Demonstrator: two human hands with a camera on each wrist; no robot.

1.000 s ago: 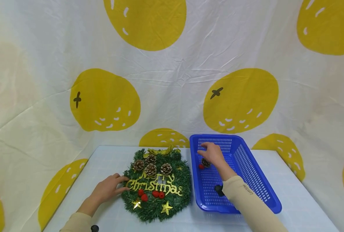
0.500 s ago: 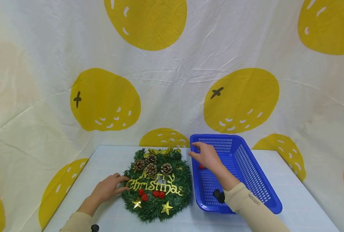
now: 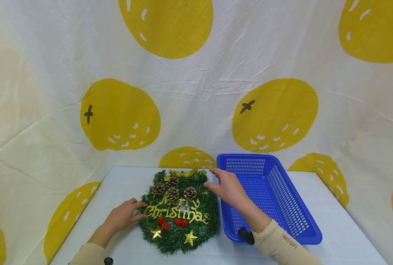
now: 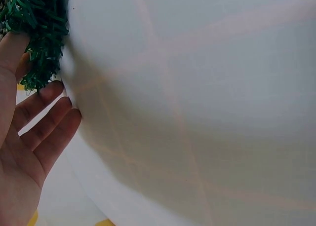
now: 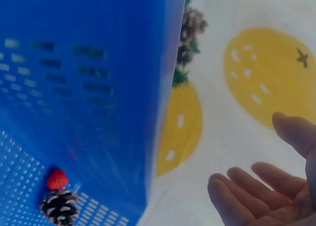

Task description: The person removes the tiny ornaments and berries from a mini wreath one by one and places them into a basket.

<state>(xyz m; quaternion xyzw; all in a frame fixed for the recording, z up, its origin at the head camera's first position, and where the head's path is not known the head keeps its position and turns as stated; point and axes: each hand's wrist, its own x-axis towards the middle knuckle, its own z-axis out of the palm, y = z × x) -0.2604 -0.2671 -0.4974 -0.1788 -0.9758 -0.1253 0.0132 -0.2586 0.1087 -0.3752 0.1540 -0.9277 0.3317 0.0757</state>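
A green Christmas wreath (image 3: 179,208) with pine cones, red berries, gold stars and gold "Merry Christmas" lettering lies on the white table (image 3: 123,184). My left hand (image 3: 123,216) rests flat on the wreath's left edge (image 4: 37,38), fingers straight. My right hand (image 3: 224,186) hovers open and empty between the wreath's right side and the left rim of the blue basket (image 3: 292,206), fingers spread (image 5: 256,186). In the right wrist view a pine cone (image 5: 59,206) and a red berry (image 5: 57,179) lie on the basket floor (image 5: 74,88).
A white cloth with large yellow orange prints (image 3: 276,114) hangs behind the table and drapes down its sides. The blue basket takes up the table's right half; bare table shows at the far left and right of the basket.
My right hand has come out of the basket, leaving the pine cone and berry inside, and moved left over the basket's rim toward the wreath. The left hand has stayed put.
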